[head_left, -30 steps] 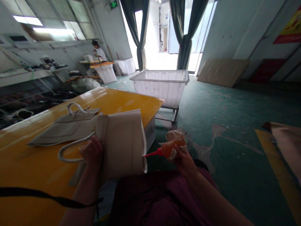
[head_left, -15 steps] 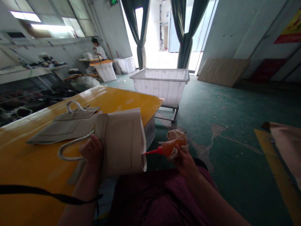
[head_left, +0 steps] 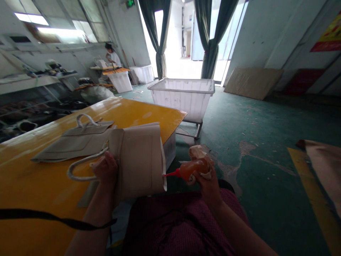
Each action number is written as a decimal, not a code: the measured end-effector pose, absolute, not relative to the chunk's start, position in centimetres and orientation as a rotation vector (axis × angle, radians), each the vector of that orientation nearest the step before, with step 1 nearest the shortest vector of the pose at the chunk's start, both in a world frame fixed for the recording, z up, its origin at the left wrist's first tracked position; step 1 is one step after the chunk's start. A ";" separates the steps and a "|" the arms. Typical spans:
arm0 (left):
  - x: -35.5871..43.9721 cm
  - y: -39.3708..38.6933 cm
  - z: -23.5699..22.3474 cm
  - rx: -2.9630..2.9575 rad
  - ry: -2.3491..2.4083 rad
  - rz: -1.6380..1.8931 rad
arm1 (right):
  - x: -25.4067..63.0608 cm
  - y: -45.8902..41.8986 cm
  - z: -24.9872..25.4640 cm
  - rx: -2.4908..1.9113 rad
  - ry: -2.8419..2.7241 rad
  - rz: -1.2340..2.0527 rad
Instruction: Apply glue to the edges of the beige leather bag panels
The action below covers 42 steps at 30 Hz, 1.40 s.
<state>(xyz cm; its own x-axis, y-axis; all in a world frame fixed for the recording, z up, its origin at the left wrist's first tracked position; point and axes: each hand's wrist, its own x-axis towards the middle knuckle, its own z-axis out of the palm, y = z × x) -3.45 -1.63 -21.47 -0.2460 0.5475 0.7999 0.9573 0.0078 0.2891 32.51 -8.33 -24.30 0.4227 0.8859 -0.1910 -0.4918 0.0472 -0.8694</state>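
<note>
A pale bag [head_left: 140, 160] is held curled open above the worktop [head_left: 39, 188] by the closed left hand [head_left: 105, 169]; an orange squeeze bottle [head_left: 193, 170], wrapped with a rag [head_left: 198, 153] in the closed right hand [head_left: 207, 186], is held with its red nozzle [head_left: 170, 174] at the bag's edge.

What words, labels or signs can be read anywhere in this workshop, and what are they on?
Nothing can be read for certain.
Small green lit sign high on the wall: too small to read.
Red and yellow wall poster: too blurred to read.
Orange squeeze bottle: no lettering shows.
</note>
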 end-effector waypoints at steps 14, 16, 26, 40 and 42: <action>-3.7 -1.5 -21.9 -1.503 -1.870 -1.196 | 33.6 -8.5 -22.8 -0.962 -0.276 1.246; -3.6 -1.5 -21.8 -1.495 -1.882 -1.199 | 33.3 -8.3 -22.9 -0.951 -0.286 1.239; -3.1 -1.7 -21.1 -1.517 -1.908 -1.182 | 33.9 -8.7 -24.1 -0.933 -0.271 1.284; -3.0 -1.6 -21.3 -1.530 -1.897 -1.200 | 33.7 -8.6 -24.5 -1.032 -0.391 1.205; -3.0 -1.5 -21.3 -1.510 -1.952 -1.190 | 33.8 -9.0 -24.7 -1.037 -0.358 1.229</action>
<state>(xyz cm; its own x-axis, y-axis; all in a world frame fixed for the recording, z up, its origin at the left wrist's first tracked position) -3.02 -1.53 -21.32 -0.3373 0.5842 0.7382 0.9239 0.0549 0.3787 33.82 -8.99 -24.67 0.3498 0.8912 -0.2888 -0.5968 -0.0256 -0.8020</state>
